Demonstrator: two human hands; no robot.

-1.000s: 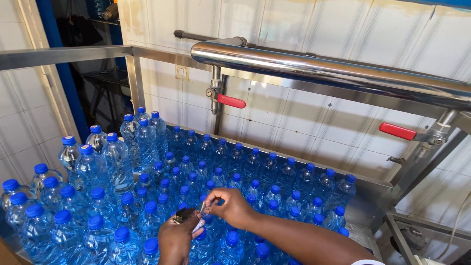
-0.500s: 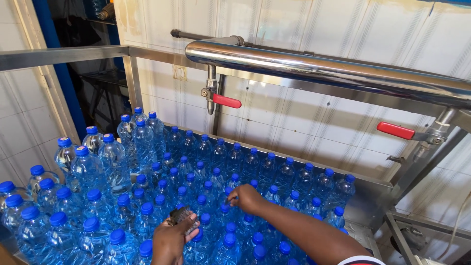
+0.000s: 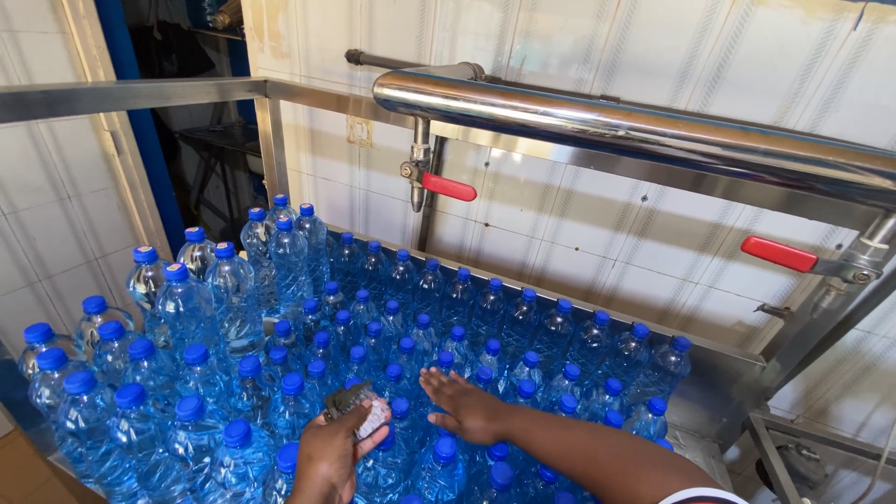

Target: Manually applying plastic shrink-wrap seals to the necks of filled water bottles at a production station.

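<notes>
- Left hand (image 3: 329, 455), nearest the camera: fingers closed around a small dark tool with a pale block (image 3: 359, 411) at its tip. Looks like a stamp or pad, can't tell which. It hovers just above the caps at the front centre of the batch.
- Right hand (image 3: 467, 408): fingers apart and flat, palm down, resting on the blue caps just right of the tool. Holds nothing.
- Step, my read: working across the bottle tops with the tool, the flat hand steadying the bottles beside it.
- Next move calls for lining the pale block square on one cap and pressing straight down. Bottles are packed touching, so tipping risk looks low.
- Water bottles (image 3: 280, 383): clear plastic, blue caps, upright, packed tight. Roughly seventy caps visible; exact count not possible, front rows run off the frame and arms cover some.
- Taller bottles (image 3: 224, 289) cluster at left, about twenty; the shorter ones fill the centre and right.
- Steel tray rim (image 3: 719, 350) bounds the batch at the far side.
- Behind: one steel pipe (image 3: 607, 117) along the tiled wall, two red valve handles (image 3: 448, 187), second one (image 3: 779, 254) at right.
</notes>
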